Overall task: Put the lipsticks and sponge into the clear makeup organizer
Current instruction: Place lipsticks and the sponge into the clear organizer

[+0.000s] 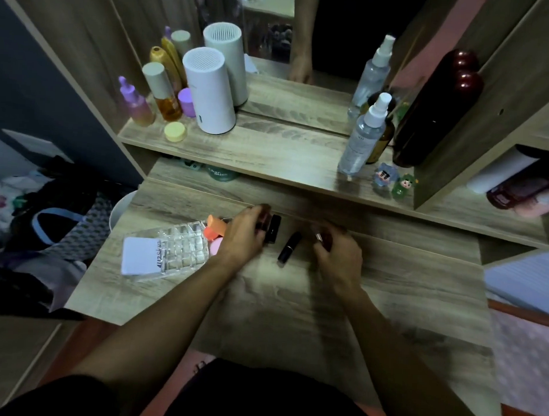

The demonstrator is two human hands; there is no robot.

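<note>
The clear makeup organizer (175,250) lies on the left of the wooden desk, with a white label at its near end. An orange sponge (215,228) and a pink one (215,246) sit at its right end. My left hand (244,235) is closed around a dark lipstick, right beside a black rectangular lipstick (273,228). A round black lipstick (289,248) lies alone on the desk between my hands. My right hand (337,254) grips a dark red lipstick (324,239) with a pale end, slightly blurred.
The raised shelf (270,150) behind holds a white cylinder device (209,93), several bottles at left, a spray bottle (363,136), a tall dark bottle (430,114) and two small figurines (395,180). A mirror stands at the back. Clothes and a bag (52,228) lie left of the desk.
</note>
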